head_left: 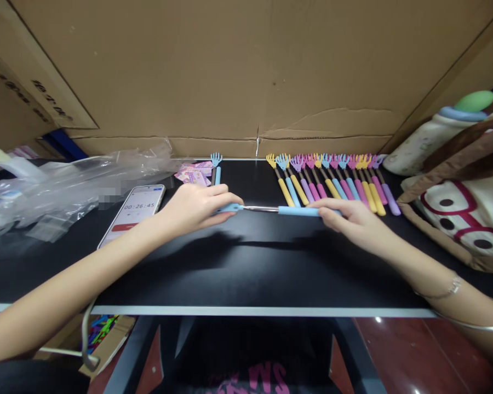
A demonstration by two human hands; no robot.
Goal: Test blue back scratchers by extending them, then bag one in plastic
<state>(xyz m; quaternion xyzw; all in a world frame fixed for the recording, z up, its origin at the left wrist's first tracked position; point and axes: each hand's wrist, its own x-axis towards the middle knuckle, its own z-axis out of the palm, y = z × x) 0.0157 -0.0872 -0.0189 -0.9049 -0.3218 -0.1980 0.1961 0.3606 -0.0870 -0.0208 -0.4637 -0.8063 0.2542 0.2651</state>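
A light-blue back scratcher (298,211) with a metal shaft is held level above the black table. My left hand (201,207) is closed around its hand-shaped head, which the fingers mostly hide. My right hand (345,216) grips the far end of the blue handle. Behind my right hand lies a row of several back scratchers (337,186) in yellow, blue, purple and pink, heads toward the back. Beyond my left hand is another blue back scratcher (216,168), its lower part hidden. Beside it lie small pink and purple printed cards (194,173).
Clear plastic bags (86,175) cover the table's left side, near a phone (136,210) with a running timer. A cardboard wall (246,71) stands at the back. On the right are a white bottle (427,139) and a bag (468,213). A box (110,339) of colourful items sits below.
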